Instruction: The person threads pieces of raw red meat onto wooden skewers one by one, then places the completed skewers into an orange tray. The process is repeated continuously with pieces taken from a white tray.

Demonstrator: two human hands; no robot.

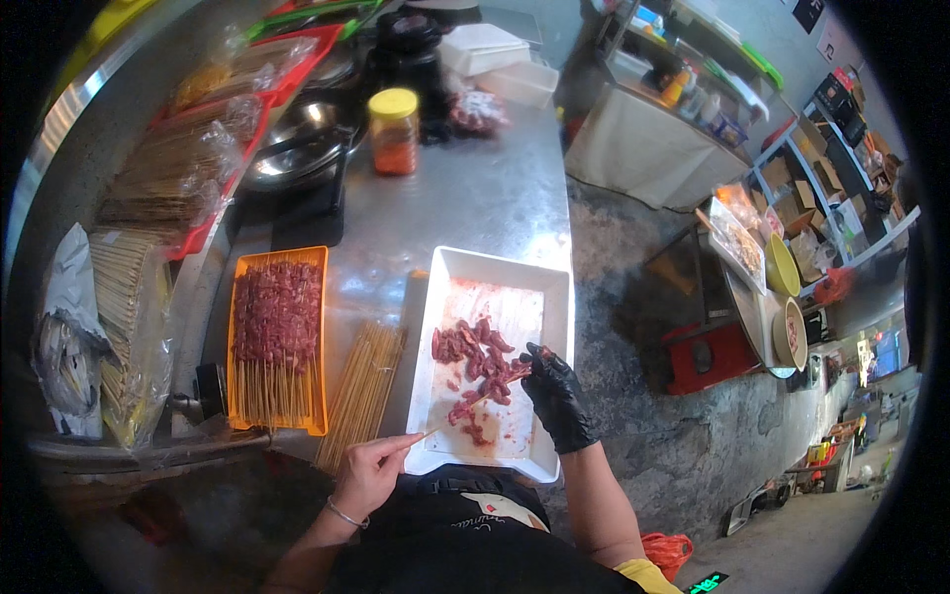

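Observation:
My bare left hand [375,469] pinches the lower end of a wooden skewer [433,432] at the near left rim of a white plastic tray [562,312]. The skewer slants up across the tray. At its far end, my right hand [558,397], in a black glove, has its fingers on a small piece of raw meat. Pieces of raw red meat [482,356] lie in the middle of the tray. To the left lies a bundle of bare skewers [364,390]. Beyond it, an orange tray [323,297] holds rows of skewered meat [278,312].
A jar with a yellow lid [394,134] stands on the steel table [460,200], near a metal bowl [300,152]. Red trays [194,241] of bagged skewers line the left side. White containers [486,50] are at the back. A red stool [709,358] stands on the floor at right.

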